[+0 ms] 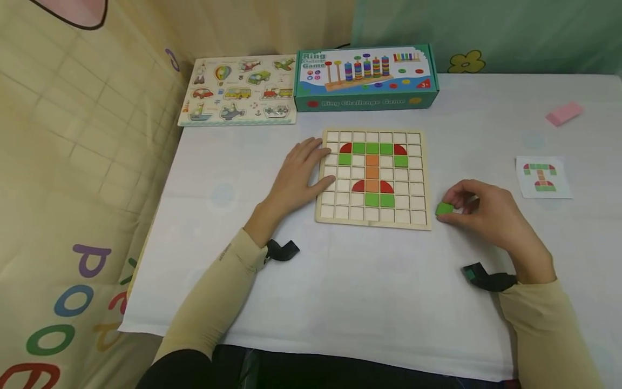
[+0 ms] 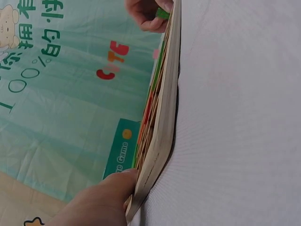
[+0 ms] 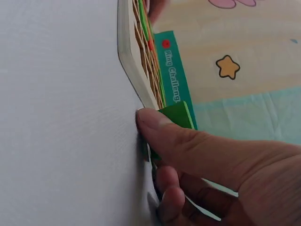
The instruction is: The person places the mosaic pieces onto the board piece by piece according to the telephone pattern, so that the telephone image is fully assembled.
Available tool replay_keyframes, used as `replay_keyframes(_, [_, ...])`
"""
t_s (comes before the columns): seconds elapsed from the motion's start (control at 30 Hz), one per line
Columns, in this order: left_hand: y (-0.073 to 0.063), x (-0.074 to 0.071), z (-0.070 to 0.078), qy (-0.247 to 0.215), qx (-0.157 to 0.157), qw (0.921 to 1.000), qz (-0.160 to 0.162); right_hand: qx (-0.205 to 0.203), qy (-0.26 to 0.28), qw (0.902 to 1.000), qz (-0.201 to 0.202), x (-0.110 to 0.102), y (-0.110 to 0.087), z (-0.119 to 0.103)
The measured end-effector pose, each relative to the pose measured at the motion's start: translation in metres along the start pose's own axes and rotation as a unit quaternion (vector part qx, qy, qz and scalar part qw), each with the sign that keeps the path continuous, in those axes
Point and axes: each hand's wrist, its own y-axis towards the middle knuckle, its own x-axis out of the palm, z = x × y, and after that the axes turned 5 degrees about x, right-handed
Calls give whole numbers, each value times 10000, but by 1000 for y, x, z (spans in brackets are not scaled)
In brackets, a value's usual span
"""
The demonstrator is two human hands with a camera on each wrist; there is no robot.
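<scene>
A wooden grid board (image 1: 408, 213) lies on the white table, with green and orange square tiles and red quarter-round tiles set in its cells. My left hand (image 1: 297, 175) rests at the board's left edge, fingers extended and thumb and fingertips over the rim. Just off the board's right edge, my right hand (image 1: 486, 210) pinches a green square block (image 1: 444, 209) between thumb and fingers. In the right wrist view the green block (image 3: 179, 114) shows above the thumb, near the board's corner. A small pattern card (image 1: 544, 177) with a matching picture lies to the right.
Behind the board stand a green Ring Challenge Game box (image 1: 366, 102) and a vehicle picture puzzle (image 1: 238, 92). A pink block (image 1: 565, 114) lies at the far right. Curtains hang along the table's left and back sides.
</scene>
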Motion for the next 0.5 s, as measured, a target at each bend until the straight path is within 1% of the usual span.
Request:
replay_keyframes(0.07, [1,0,-1,-23,14,10000,16,-1,110,9999,-34,0,3,0])
replay_keyframes(0.13, [2,1,-1,-32,29,10000,6,20,265,9996,-52,0,6,-5])
replay_keyframes(0.2, [2,1,-1,-42,18,10000,-19,1,425,9991,-88,2,9,-16])
replay_keyframes(0.27, [1,0,-1,-37,-10,10000,-32,-100,572,9983,-43,9,13,-34])
replay_keyframes(0.33, [0,0,-1,-39,-51,10000,-37,-339,677,9971,-5,23,21,-57])
replay_keyframes(0.4, [-1,-1,0,-44,-68,10000,-24,-623,773,9950,65,42,29,-78])
replay_keyframes(0.5, [0,-2,1,-53,1,10000,0,-1139,962,9885,243,70,40,-98])
